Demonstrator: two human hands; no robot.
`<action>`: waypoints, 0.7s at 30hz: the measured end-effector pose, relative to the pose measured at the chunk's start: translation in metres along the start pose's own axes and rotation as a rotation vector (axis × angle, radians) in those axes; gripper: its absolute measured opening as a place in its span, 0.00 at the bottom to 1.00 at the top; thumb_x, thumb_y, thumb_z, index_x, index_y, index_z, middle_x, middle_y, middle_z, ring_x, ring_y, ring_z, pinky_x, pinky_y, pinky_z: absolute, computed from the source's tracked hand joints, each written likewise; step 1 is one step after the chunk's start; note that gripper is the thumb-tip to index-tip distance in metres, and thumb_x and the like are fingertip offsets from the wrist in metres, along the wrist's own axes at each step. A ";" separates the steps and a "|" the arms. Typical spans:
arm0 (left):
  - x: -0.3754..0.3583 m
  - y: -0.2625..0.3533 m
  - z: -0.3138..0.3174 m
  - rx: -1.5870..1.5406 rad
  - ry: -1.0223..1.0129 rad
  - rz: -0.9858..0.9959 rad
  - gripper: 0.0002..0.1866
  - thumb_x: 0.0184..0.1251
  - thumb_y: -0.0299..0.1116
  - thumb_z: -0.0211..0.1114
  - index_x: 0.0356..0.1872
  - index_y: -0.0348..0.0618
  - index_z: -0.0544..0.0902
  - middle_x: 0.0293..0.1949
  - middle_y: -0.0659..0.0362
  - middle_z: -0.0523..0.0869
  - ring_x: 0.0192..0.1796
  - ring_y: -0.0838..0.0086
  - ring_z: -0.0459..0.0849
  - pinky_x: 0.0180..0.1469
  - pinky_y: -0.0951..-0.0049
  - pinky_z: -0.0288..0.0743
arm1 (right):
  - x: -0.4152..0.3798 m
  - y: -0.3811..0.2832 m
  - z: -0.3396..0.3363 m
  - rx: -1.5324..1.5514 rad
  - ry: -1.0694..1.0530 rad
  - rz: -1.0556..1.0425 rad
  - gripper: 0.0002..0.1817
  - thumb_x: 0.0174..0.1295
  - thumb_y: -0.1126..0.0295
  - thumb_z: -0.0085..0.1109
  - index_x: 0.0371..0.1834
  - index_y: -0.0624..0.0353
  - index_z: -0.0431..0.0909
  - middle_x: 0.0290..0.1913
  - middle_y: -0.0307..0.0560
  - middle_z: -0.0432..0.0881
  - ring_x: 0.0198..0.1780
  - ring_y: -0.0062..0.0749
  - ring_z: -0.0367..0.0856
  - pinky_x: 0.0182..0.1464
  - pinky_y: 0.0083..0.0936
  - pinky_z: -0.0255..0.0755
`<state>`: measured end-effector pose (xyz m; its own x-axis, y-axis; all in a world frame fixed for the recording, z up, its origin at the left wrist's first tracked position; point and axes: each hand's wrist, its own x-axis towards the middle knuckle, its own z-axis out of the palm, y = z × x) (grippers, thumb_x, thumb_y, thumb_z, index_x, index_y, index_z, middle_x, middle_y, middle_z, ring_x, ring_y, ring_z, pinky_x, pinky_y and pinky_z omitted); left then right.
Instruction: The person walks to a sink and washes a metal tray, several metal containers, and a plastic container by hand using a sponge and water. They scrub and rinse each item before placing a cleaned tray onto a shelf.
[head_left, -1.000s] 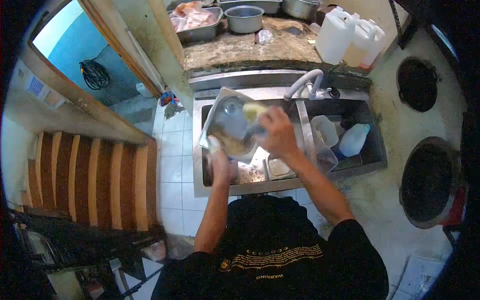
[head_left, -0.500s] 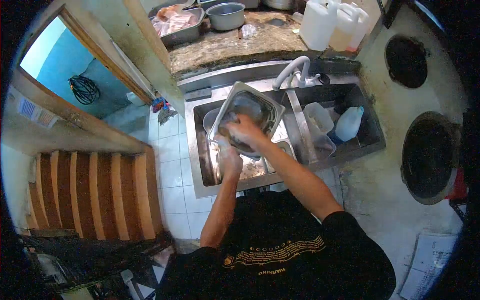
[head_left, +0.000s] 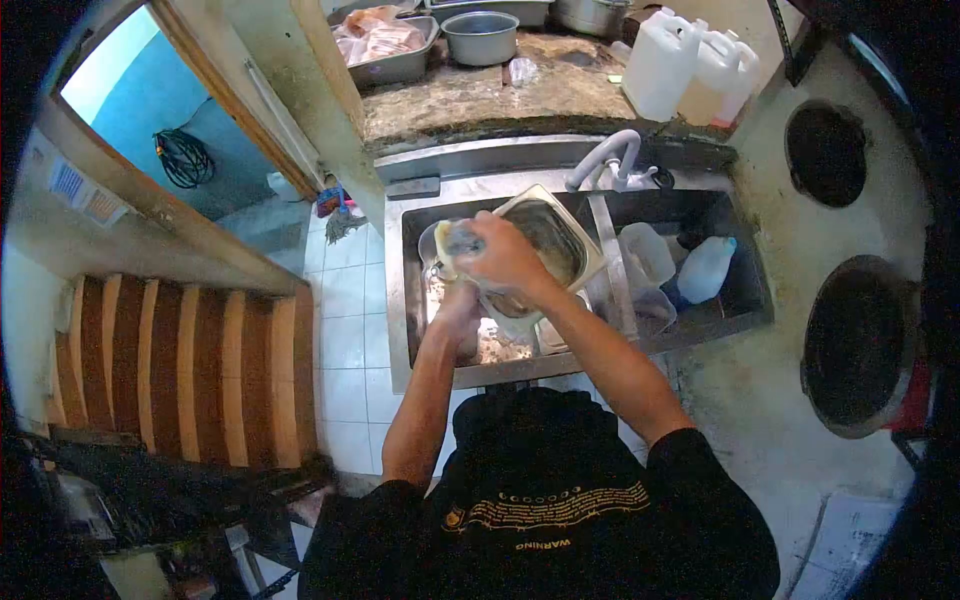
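A rectangular steel food pan (head_left: 556, 236) is tilted over the left basin of the sink (head_left: 398, 345). My left hand (head_left: 458, 308) is closed at its lower left side; the fingers are partly hidden behind the pan and my other hand. My right hand (head_left: 500, 258) is wrapped round a sponge (head_left: 443, 243) with a pale yellow edge and a dark, blurred face. That hand is raised above the pan's left side. Beneath lies a clear plastic container (head_left: 428, 240), partly covered by the hands.
A grey faucet (head_left: 612, 155) rises behind the basin divider. In the right basin are plastic containers (head_left: 648, 250) and a whitish jug (head_left: 706, 268). On the back counter stand a tray of meat (head_left: 385, 65), a round pan (head_left: 481, 45) and several plastic jugs (head_left: 662, 65).
My right hand with the sponge has moved from the pan's inside to above its left side. The pan has shifted right and turned, and my left hand is slightly lower.
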<state>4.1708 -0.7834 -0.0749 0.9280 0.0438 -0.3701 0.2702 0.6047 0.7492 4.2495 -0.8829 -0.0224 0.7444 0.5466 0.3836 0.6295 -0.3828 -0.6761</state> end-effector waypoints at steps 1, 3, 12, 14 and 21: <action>0.002 -0.003 -0.006 0.140 -0.003 0.056 0.23 0.76 0.48 0.56 0.61 0.41 0.75 0.49 0.55 0.84 0.48 0.69 0.86 0.47 0.64 0.84 | -0.002 -0.002 0.002 -0.033 -0.062 -0.025 0.24 0.46 0.59 0.70 0.47 0.56 0.83 0.40 0.55 0.81 0.43 0.58 0.81 0.49 0.44 0.78; 0.019 -0.014 -0.025 0.415 -0.019 0.179 0.21 0.75 0.45 0.57 0.57 0.39 0.78 0.48 0.55 0.85 0.46 0.70 0.85 0.44 0.65 0.83 | 0.000 -0.016 -0.009 -0.106 -0.185 -0.082 0.24 0.47 0.59 0.69 0.48 0.56 0.83 0.43 0.56 0.81 0.45 0.56 0.82 0.49 0.44 0.78; 0.055 -0.039 -0.049 0.210 0.194 0.411 0.13 0.65 0.27 0.60 0.48 0.32 0.78 0.43 0.51 0.83 0.43 0.63 0.86 0.46 0.62 0.85 | -0.073 -0.003 -0.018 -0.202 0.097 0.032 0.23 0.51 0.66 0.72 0.53 0.53 0.80 0.39 0.49 0.77 0.44 0.44 0.82 0.48 0.37 0.78; 0.039 -0.025 -0.028 -0.426 0.148 0.202 0.16 0.62 0.25 0.60 0.51 0.32 0.77 0.45 0.49 0.82 0.45 0.59 0.86 0.50 0.60 0.86 | -0.071 0.033 -0.011 0.030 0.378 0.068 0.20 0.54 0.71 0.70 0.52 0.55 0.80 0.42 0.45 0.79 0.45 0.35 0.81 0.50 0.30 0.77; 0.049 -0.070 -0.060 -0.396 0.107 -0.179 0.17 0.56 0.23 0.61 0.48 0.32 0.75 0.43 0.50 0.82 0.41 0.60 0.86 0.44 0.58 0.87 | -0.053 0.095 -0.041 0.514 0.631 0.514 0.11 0.64 0.72 0.63 0.49 0.60 0.81 0.43 0.41 0.85 0.43 0.23 0.81 0.47 0.23 0.75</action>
<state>4.1818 -0.7760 -0.1789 0.8378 -0.0198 -0.5456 0.2859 0.8672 0.4076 4.2784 -0.9788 -0.0810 0.9792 -0.1558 0.1299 0.1301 -0.0086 -0.9915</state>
